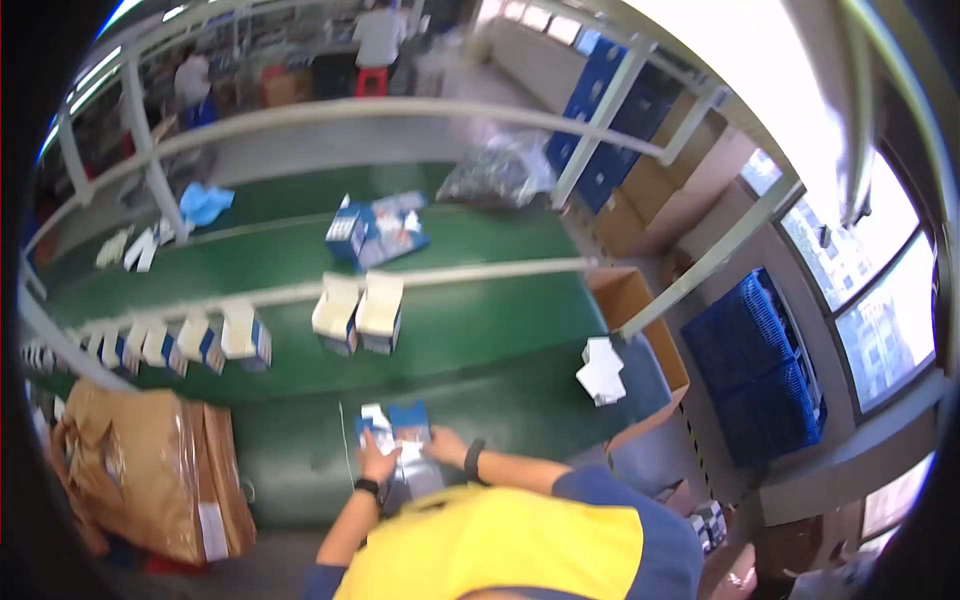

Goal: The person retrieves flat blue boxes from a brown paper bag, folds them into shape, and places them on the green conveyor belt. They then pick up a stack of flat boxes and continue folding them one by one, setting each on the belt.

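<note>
A: What packages lie on the green table [480,330]?

B: Two open white-and-blue cartons [358,315] stand side by side at its middle. A row of smaller cartons [170,345] runs along the left, a blue-and-white stack [378,232] sits farther back, and a flat white cut-out [601,371] lies near the brown cardboard box [640,320] on the right.

A: And the hands?

B: The left hand [377,462] and the right hand [443,445] both rest on a flattened blue-and-white carton [398,430] at the table's near edge. The picture is blurred; the fingers look curled on the carton, but how tightly cannot be told.

A: Anything beside the person?

B: A taped brown box [160,470] at the left.
</note>
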Available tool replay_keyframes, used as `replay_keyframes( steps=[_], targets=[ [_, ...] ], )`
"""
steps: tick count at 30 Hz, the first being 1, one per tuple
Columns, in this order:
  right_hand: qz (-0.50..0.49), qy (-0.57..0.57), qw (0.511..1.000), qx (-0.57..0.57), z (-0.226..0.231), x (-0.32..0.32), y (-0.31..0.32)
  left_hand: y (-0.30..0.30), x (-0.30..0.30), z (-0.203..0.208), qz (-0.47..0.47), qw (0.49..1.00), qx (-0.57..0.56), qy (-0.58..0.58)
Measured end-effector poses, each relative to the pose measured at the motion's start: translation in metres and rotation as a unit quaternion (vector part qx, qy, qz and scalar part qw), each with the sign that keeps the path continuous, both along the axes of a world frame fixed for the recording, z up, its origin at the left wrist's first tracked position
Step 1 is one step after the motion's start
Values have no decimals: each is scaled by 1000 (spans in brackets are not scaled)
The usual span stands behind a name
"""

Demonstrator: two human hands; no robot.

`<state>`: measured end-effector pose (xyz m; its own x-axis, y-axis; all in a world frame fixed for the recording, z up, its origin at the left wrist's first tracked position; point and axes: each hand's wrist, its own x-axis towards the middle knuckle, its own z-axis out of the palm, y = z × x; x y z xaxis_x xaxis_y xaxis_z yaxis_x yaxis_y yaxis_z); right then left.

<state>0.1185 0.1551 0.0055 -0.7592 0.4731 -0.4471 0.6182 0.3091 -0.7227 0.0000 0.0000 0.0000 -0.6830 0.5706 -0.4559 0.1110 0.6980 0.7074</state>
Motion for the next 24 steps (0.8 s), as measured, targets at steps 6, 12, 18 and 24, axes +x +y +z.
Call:
replay_keyframes(
  steps=[6,12,18,24],
  targets=[
    [-93,34,995,-21,76,30,-6,20,26,3,-18,998,-29,49],
    [-184,163,969,16,101,23,-11,20,8,12,199,916,342,-64],
    [70,303,948,-60,141,45,-27,31,2,66,149,885,360,-253],
    [-10,409,903,-130,156,68,-14,59,29,126,84,926,302,-213]
  ],
)
